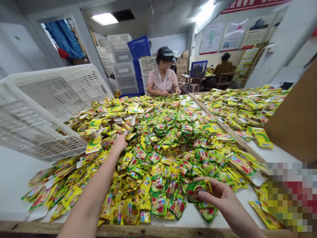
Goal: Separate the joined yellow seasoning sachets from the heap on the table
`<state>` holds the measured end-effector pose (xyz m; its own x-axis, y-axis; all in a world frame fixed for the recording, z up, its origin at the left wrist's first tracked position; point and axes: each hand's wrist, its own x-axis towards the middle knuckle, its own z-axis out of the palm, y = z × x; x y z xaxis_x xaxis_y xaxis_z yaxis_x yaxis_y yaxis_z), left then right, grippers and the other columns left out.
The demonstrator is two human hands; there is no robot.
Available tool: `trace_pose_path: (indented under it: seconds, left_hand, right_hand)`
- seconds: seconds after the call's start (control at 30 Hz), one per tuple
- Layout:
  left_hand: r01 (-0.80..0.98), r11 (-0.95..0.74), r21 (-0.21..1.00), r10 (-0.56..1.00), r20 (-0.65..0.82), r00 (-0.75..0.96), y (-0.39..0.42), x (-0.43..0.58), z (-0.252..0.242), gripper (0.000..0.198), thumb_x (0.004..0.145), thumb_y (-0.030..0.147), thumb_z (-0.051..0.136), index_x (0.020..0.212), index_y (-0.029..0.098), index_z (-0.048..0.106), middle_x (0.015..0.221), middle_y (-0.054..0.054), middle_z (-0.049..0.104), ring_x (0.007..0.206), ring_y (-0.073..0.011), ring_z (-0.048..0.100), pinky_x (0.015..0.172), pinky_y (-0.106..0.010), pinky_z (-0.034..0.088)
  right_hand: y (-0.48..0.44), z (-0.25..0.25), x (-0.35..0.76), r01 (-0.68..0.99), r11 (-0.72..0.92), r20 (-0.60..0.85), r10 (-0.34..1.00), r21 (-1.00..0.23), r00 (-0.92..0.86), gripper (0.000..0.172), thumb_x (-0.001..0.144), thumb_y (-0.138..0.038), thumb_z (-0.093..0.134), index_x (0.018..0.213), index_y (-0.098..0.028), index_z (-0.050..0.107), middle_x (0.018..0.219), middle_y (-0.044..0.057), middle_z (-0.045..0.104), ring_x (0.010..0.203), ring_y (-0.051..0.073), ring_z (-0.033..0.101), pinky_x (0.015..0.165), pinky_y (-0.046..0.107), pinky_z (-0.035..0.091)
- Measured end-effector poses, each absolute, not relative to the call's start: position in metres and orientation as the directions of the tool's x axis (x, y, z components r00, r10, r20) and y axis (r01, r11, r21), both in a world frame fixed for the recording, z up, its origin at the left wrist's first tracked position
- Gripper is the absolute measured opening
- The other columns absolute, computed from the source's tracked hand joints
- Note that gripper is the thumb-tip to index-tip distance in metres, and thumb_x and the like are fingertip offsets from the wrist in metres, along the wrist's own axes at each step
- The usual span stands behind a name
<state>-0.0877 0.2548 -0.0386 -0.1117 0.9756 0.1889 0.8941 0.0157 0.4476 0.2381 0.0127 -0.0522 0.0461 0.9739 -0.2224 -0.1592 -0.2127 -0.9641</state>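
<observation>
My right hand (219, 195) is closed on a green candy packet (194, 191) with a watermelon picture, thumb in front and fingers behind. A yellow edge shows beside that packet, between the fingers. My left hand (120, 142) reaches forward to the flat yellow cartons (95, 124) at the left of the heap. Its fingers are bent and closed against the cartons; what they grip is too small to make out. Between both hands spreads a heap of green watermelon packets (158, 198) and yellow pineapple packets (131, 211).
A white plastic crate (61, 89) lies tipped at the left, open towards the heap. A wooden divider strip (210, 114) separates another heap of cartons (247, 102) on the right. A brown cardboard panel (297, 115) stands at right. Across the table sits a person (163, 79) handling packets.
</observation>
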Motion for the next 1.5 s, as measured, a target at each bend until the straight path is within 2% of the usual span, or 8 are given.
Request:
trace_pose_path:
  seconds: [0.13, 0.27, 0.4, 0.57, 0.83, 1.03, 1.3, 1.5]
  left_hand:
    - [0.868, -0.010, 0.497, 0.948, 0.281, -0.150, 0.251, -0.080, -0.029, 0.020, 0.082, 0.026, 0.053, 0.096, 0.014, 0.063, 0.091, -0.012, 0.067, 0.092, -0.0279, 0.061, 0.082, -0.040, 0.046]
    - [0.815, -0.125, 0.566, 0.894, 0.421, -0.155, 0.206, -0.047, -0.009, 0.042, 0.091, 0.035, 0.034, 0.122, 0.015, 0.053, 0.111, -0.011, 0.065, 0.099, -0.0247, 0.060, 0.084, -0.034, 0.047]
    - [0.612, -0.453, 0.648, 0.886, 0.399, 0.234, 0.127, 0.008, -0.005, 0.045, 0.093, 0.044, 0.031, 0.122, 0.021, 0.056, 0.111, -0.008, 0.067, 0.096, -0.0226, 0.064, 0.081, -0.033, 0.050]
    - [0.550, -0.528, 0.647, 0.849, 0.389, 0.358, 0.074, 0.050, -0.025, 0.071, 0.060, 0.056, 0.075, 0.118, 0.022, 0.052, 0.104, -0.008, 0.066, 0.090, -0.0254, 0.064, 0.076, -0.036, 0.053]
    - [0.622, -0.695, 0.361, 0.624, 0.732, 0.273, 0.077, 0.055, -0.064, 0.041, 0.077, 0.040, 0.065, 0.110, 0.022, 0.049, 0.085, -0.005, 0.065, 0.075, -0.0201, 0.065, 0.064, -0.029, 0.051]
    - [0.608, -0.673, 0.421, 0.667, 0.701, 0.252, 0.075, 0.054, -0.074, 0.048, 0.077, 0.043, 0.065, 0.115, 0.020, 0.047, 0.089, -0.007, 0.065, 0.077, -0.0206, 0.065, 0.064, -0.029, 0.051]
    - [0.621, -0.620, 0.480, 0.729, 0.646, 0.228, 0.076, 0.052, -0.078, 0.047, 0.074, 0.040, 0.066, 0.112, 0.019, 0.047, 0.092, -0.008, 0.066, 0.079, -0.0222, 0.065, 0.066, -0.031, 0.053]
    - [0.596, -0.585, 0.550, 0.774, 0.597, 0.209, 0.077, 0.052, -0.080, 0.046, 0.074, 0.038, 0.066, 0.113, 0.022, 0.048, 0.095, -0.007, 0.067, 0.084, -0.0223, 0.066, 0.069, -0.032, 0.054]
  right_hand:
    - [0.012, -0.050, 0.247, -0.162, -0.197, -0.215, 0.971, -0.967, 0.103, 0.033, 0.054, -0.041, 0.084, 0.073, -0.018, 0.072, 0.076, 0.007, 0.075, 0.073, 0.025, 0.070, 0.071, 0.035, 0.056]
    - [0.018, -0.051, 0.250, -0.193, -0.138, -0.180, 0.959, -0.972, 0.220, 0.037, 0.053, -0.041, 0.085, 0.080, -0.019, 0.072, 0.075, 0.006, 0.075, 0.071, 0.024, 0.070, 0.065, 0.033, 0.056]
    - [0.028, -0.041, 0.246, -0.176, -0.007, -0.060, 0.953, -0.984, 0.298, 0.036, 0.057, -0.040, 0.084, 0.085, -0.021, 0.071, 0.085, 0.007, 0.075, 0.079, 0.025, 0.070, 0.072, 0.034, 0.056]
    - [0.040, -0.015, 0.233, -0.087, 0.230, 0.174, 0.891, -0.969, 0.419, 0.031, 0.062, -0.035, 0.082, 0.088, -0.024, 0.070, 0.084, 0.004, 0.074, 0.078, 0.022, 0.069, 0.075, 0.033, 0.056]
    - [0.056, 0.019, 0.242, 0.404, 0.192, 0.143, 0.979, -0.895, -0.147, 0.013, 0.070, -0.027, 0.073, 0.081, -0.021, 0.074, 0.076, 0.003, 0.070, 0.069, 0.018, 0.064, 0.062, 0.028, 0.051]
    - [0.065, 0.006, 0.228, 0.250, 0.196, 0.205, 0.979, -0.948, 0.012, 0.021, 0.065, -0.033, 0.077, 0.079, -0.020, 0.068, 0.071, 0.002, 0.068, 0.066, 0.018, 0.062, 0.061, 0.030, 0.051]
    - [0.066, -0.027, 0.201, 0.464, 0.329, 0.498, 0.810, -0.822, 0.308, 0.015, 0.065, -0.038, 0.078, 0.065, -0.025, 0.070, 0.072, 0.005, 0.068, 0.084, 0.026, 0.060, 0.079, 0.040, 0.045]
    - [0.070, -0.017, 0.204, 0.571, 0.310, 0.475, 0.865, -0.760, 0.162, 0.020, 0.073, -0.044, 0.070, 0.068, -0.025, 0.072, 0.075, 0.006, 0.070, 0.081, 0.026, 0.061, 0.080, 0.042, 0.044]
